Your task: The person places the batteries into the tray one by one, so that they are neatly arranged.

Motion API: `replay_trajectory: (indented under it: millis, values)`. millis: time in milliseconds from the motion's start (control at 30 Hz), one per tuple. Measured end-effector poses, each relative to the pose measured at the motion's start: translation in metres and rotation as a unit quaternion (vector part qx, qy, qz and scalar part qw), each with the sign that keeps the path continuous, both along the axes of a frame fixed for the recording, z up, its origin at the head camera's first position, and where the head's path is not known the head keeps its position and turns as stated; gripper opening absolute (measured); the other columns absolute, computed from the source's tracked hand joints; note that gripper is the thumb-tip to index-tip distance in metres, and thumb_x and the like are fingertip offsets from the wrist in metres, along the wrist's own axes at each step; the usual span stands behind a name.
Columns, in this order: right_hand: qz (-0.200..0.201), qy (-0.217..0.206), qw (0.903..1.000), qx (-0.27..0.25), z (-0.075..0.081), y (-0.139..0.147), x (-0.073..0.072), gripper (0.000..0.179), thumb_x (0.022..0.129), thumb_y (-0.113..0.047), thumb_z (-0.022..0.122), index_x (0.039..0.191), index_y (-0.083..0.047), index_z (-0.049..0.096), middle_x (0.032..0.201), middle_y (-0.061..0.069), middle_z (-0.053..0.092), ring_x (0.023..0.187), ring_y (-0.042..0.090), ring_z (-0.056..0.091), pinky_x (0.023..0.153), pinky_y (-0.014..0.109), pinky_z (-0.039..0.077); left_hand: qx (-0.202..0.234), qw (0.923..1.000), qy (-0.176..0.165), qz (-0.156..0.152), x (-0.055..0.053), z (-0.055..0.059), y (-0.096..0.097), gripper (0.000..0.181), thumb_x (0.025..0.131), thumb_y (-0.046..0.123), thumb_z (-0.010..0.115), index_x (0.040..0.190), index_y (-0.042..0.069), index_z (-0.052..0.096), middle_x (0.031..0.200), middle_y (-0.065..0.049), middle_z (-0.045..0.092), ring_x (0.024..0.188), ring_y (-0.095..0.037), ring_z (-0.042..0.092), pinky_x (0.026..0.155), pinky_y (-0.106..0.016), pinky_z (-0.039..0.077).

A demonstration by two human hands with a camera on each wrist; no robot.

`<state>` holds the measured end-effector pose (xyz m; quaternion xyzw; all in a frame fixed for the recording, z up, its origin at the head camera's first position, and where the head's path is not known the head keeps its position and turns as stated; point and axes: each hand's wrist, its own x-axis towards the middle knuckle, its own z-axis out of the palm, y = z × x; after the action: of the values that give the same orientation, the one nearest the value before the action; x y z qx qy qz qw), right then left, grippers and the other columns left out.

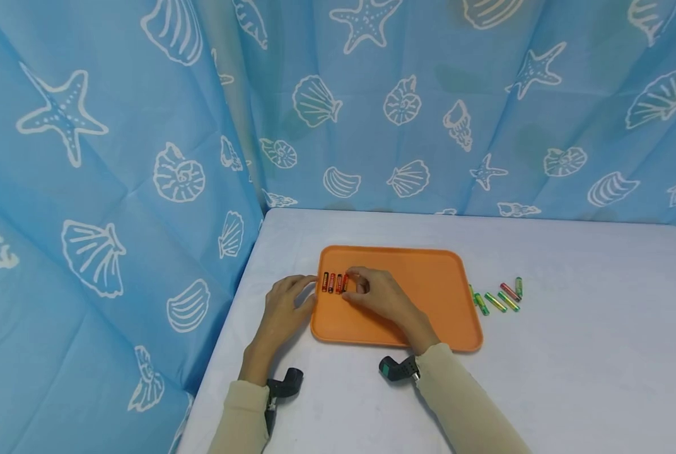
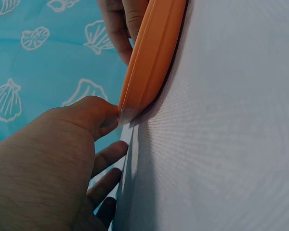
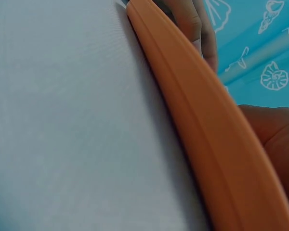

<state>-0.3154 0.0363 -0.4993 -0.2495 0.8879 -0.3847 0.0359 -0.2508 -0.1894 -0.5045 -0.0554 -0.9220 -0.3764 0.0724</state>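
Observation:
Several red and black batteries (image 1: 332, 282) stand side by side in a row near the left end of an orange tray (image 1: 423, 296). My right hand (image 1: 380, 293) reaches over the tray and pinches the rightmost battery (image 1: 345, 282) of that row between thumb and fingertip, at its two ends. At the tray's left edge rests my left hand (image 1: 284, 309), its thumb touching the rim and its other fingers loosely extended. In the left wrist view, the left hand (image 2: 62, 144) is beside the tray wall (image 2: 144, 67). The tray side hides most of the right hand (image 3: 279, 139) in the right wrist view.
Right of the tray, several green and gold batteries (image 1: 495, 302) and a red battery (image 1: 510, 291) lie scattered on the white tabletop (image 1: 588, 328). A blue curtain (image 1: 372, 151) with white shell prints hangs behind the table and along its left side.

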Motion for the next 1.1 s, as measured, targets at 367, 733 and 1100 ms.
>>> replay_trajectory:
  millis: [367, 733, 1100]
  values:
    - [0.005, 0.006, 1.0, -0.003, 0.001, 0.014, 0.006, 0.05, 0.09, -0.029, 0.076, 0.132, -0.006, 0.062, 0.075, -0.003, 0.054, 0.07, 0.013, 0.051, 0.064, 0.028, 0.044, -0.002, 0.9999, -0.012, 0.001, 0.002, -0.001, 0.005, 0.04, 0.1, 0.028, 0.059, 0.14, 0.022, 0.06, 0.142, -0.008, 0.051, 0.14, -0.03, 0.034, 0.118, -0.052, 0.016]
    - [-0.007, 0.045, 0.999, 0.001, 0.021, 0.063, 0.019, 0.04, 0.096, -0.023, 0.069, 0.131, -0.006, 0.062, 0.071, -0.005, 0.055, 0.067, 0.015, 0.052, 0.062, 0.031, 0.047, 0.0, 0.9997, -0.025, 0.002, 0.004, 0.003, 0.006, 0.04, 0.101, 0.03, 0.058, 0.141, 0.022, 0.059, 0.144, -0.008, 0.049, 0.141, -0.029, 0.032, 0.119, -0.051, 0.013]
    - [-0.031, 0.089, 0.9951, 0.03, 0.031, 0.107, 0.03, 0.037, 0.094, -0.019, 0.072, 0.127, -0.004, 0.064, 0.072, -0.008, 0.054, 0.068, 0.014, 0.051, 0.063, 0.029, 0.046, -0.004, 0.9992, -0.038, 0.005, 0.002, 0.004, 0.004, 0.042, 0.101, 0.031, 0.056, 0.142, 0.023, 0.057, 0.146, -0.008, 0.047, 0.143, -0.03, 0.029, 0.118, -0.054, 0.013]
